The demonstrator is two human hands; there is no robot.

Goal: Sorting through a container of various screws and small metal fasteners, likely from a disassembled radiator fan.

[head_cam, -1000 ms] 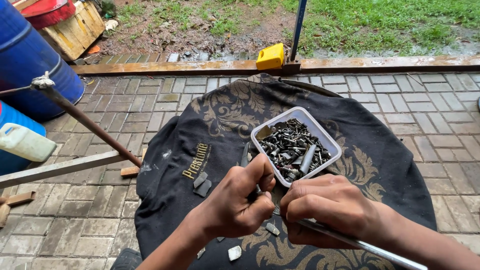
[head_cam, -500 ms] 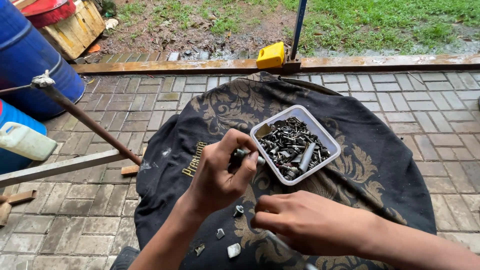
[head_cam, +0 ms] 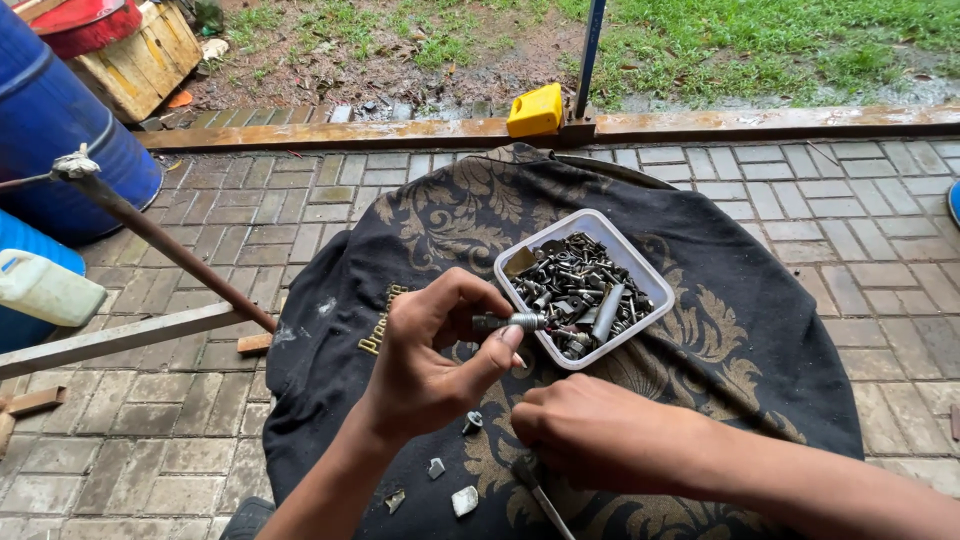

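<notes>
My left hand (head_cam: 432, 352) pinches a short threaded bolt (head_cam: 512, 322) between thumb and fingers, its tip at the near edge of a clear plastic tub (head_cam: 622, 245) full of several screws, nuts and bolts (head_cam: 578, 290). Below and to the right, my right hand (head_cam: 600, 430) rests knuckles-up on the black patterned cloth (head_cam: 760, 340), closed around a thin metal rod (head_cam: 546, 502) that runs toward the bottom edge. A few small metal bits (head_cam: 464, 500) and one screw (head_cam: 472, 422) lie loose on the cloth below my left hand.
The cloth covers a round surface standing on brick paving (head_cam: 860, 190). A blue drum (head_cam: 50, 120), a rusty rod (head_cam: 170, 245), a white jug (head_cam: 45, 290) and a metal bar (head_cam: 110, 338) lie at left. A yellow container (head_cam: 534, 110) sits by a post at the grass edge.
My left hand has risen from beside my right hand toward the tub with the bolt in its fingers. My right hand has shifted down and left on the cloth.
</notes>
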